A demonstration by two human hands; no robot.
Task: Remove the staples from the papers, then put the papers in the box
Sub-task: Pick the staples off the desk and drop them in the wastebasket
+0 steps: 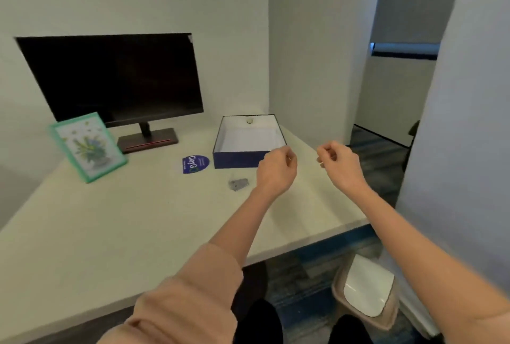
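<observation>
Hovering near the box [249, 140], our left hand [276, 168] and right hand [338, 164] are loosely curled; contents indiscernible. No papers visible; progress unclear.

Open box [242, 160] beside curled hands

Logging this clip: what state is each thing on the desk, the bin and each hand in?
Box: open, lidless, white inside.
Monitor: screen dark.
Picture frame: propped, leaning back.
Staple remover: lying on desk, untouched.
Waste bin: lid shut.
Left hand: fingers curled, raised.
Right hand: fingers curled, raised.
</observation>
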